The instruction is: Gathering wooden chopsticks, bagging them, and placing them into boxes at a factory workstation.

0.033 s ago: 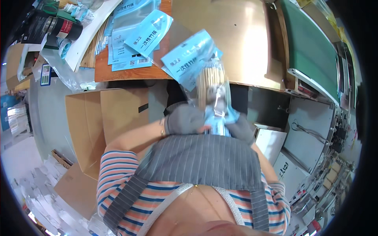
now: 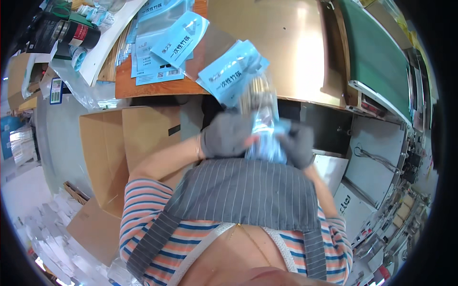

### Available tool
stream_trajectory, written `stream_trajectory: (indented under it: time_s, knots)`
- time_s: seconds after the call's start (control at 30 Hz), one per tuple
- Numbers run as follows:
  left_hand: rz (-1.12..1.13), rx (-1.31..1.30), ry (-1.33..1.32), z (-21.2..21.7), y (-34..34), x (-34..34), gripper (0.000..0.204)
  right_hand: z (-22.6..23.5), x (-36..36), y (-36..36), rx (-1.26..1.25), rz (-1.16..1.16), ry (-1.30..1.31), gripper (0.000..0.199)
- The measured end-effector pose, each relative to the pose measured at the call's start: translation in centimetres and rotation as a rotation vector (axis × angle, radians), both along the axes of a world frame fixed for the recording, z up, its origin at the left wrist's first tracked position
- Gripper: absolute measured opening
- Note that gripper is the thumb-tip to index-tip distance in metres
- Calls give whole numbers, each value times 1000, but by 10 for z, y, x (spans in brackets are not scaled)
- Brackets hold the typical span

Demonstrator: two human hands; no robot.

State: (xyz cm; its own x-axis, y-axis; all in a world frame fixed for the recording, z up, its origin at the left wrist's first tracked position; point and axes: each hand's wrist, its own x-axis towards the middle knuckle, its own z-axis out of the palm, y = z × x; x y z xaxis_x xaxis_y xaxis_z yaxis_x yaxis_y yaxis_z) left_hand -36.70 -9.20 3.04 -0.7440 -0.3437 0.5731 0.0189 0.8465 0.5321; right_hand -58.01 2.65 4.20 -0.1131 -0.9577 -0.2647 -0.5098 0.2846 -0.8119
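We show our cluttered workrm (image 2: 52, 233), w/ 1 open carton (image 2: 148, 138) below 1 wood table (image 2: 162, 90). Near table edge, our L hand (image 2: 228, 135) & R hand (image 2: 296, 143), blurred, pinch 1 blue-clear bag of sticks (image 2: 260, 102).

An open cardboard box (image 2: 107, 152) at left, a green panel (image 2: 374, 57) at right; a dark cylinder (image 2: 83, 35), perhaps a flask, upper left.

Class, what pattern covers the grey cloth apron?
The apron has thin pale stripes; head view.
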Motion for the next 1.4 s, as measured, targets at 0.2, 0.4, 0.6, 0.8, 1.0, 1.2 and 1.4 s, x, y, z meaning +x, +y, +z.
stream_trajectory:
  time_s: [0.2, 0.4, 0.6, 0.8, 1.0, 1.2, 1.4]
  knots:
    - [115, 435, -173, 142, -155, -61, 31, 96, -56, -150, -805, -106, 213, 17]
    - [134, -267, -551, 274, -242, -66, 22, 206, -70, -223, -681, -53, 362, 13]
    - [-64, -346, -967, 204, -216, -94, 17, 143, -60, -135, -69, -115, 182, 22]
    - [-622, -27, -1204, 94, -91, -99, 42, 190, -50, 97, 27, -569, -2, 25]
    - [-728, 211, -872, 199, 132, -233, 30, 253, -77, 371, -331, -1408, -21, 26]
    - [-838, 166, -678, 273, 222, -307, 24, 327, -137, 446, -534, -1483, -239, 25]
    - [-649, 379, -482, 306, 233, -399, 22, 351, -202, 458, -436, -1327, -74, 25]
